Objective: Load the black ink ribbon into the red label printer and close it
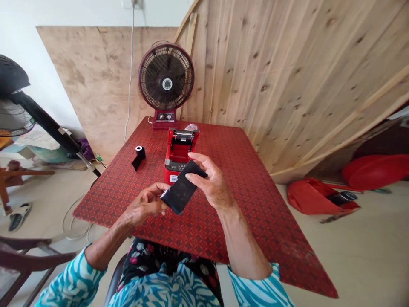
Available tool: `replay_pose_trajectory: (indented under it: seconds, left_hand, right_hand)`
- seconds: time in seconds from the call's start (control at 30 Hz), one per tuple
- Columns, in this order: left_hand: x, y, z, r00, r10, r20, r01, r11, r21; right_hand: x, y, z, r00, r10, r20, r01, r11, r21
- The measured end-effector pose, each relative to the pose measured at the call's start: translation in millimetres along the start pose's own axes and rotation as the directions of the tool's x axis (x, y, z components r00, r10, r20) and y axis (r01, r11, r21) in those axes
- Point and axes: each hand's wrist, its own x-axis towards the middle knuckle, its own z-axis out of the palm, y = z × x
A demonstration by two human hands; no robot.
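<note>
Open red receipt printer [177, 160]; hands [143, 206] [211, 183] hold black strip [182, 187].

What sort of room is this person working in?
Probably a modest home room or makeshift workspace, judging by the red patterned table, the rough pine-plank wall and the red table fan.

the left forearm [105, 245] and right forearm [244, 247] angle inward and meet in front of the body, wrists lifted — the left hand [143, 205] sits lower, palm turned inward and fingers curled, while the right hand [212, 183] rides just above it, palm down, its fingers [200, 158] reaching across.
</note>
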Motion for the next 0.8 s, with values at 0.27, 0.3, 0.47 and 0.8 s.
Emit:
replay_pose_trajectory:
  seconds: [0.27, 0.3, 0.47, 0.8]
  left_hand:
    - [4.7, -8.1, 10.7, 0.997, 0.031, 0.067, -0.028, 0.998, -0.052]
    - [5.7, -9.1, 13.1, 0.998, 0.035, 0.060, -0.033, 0.999, -0.031]
    - [10.1, -8.1, 17.7, 1.000, 0.005, -0.016, -0.004, 0.998, 0.057]
    - [21.5, 33.0, 6.6, 0.999, -0.012, -0.031, 0.019, 0.967, 0.252]
  right_hand:
    - [4.9, -0.6, 6.6, 0.998, -0.017, 0.063, 0.015, 1.000, 0.028]
    - [5.5, -0.2, 7.4, 0.997, -0.017, 0.069, 0.015, 0.999, 0.035]
    - [8.8, 1.9, 9.2, 0.996, -0.029, 0.082, 0.026, 0.999, 0.033]
    - [23.6, 16.6, 5.8, 0.993, -0.097, -0.060, 0.103, 0.989, 0.109]
